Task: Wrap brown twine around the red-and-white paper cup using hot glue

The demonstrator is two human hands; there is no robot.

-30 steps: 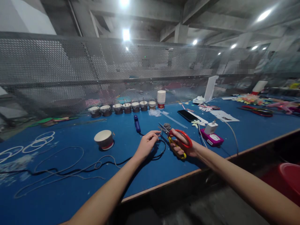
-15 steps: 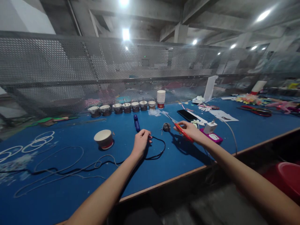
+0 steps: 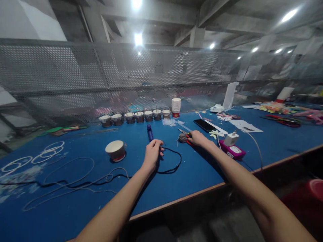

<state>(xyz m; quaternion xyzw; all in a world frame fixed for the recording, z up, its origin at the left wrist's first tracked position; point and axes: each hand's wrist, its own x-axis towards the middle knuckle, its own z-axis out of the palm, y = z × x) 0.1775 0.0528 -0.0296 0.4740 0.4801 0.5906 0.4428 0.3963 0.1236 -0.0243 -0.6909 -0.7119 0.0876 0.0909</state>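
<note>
My left hand point(image 3: 152, 155) is closed around the near end of a blue corded tool point(image 3: 150, 132), probably a hot glue gun; its far end points away from me. A black cord point(image 3: 180, 158) loops out to the right from beneath the fingers. Low over the table, my right hand point(image 3: 199, 138) has its fingers on red-handled scissors point(image 3: 188, 139), partly hidden by the hand. Their blades point away to the left. Touching or just beside them is a small ball of grey yarn point(image 3: 182, 138). A paper bowl point(image 3: 115, 150) stands left of my left hand.
Several dark cups point(image 3: 139, 117) line the mesh panel point(image 3: 75, 77), with stacked paper cups point(image 3: 176, 107) at their right. Right of my hand lie a phone point(image 3: 205, 125) and a purple power strip point(image 3: 231, 149) with a white charger point(image 3: 231, 138). Grey cord point(image 3: 68, 191) and white rings point(image 3: 49, 153) spread leftward.
My right hand has lowered the scissors to the tabletop, moving left to the yarn ball. My left hand stays in place. The whole view has shifted slightly.
</note>
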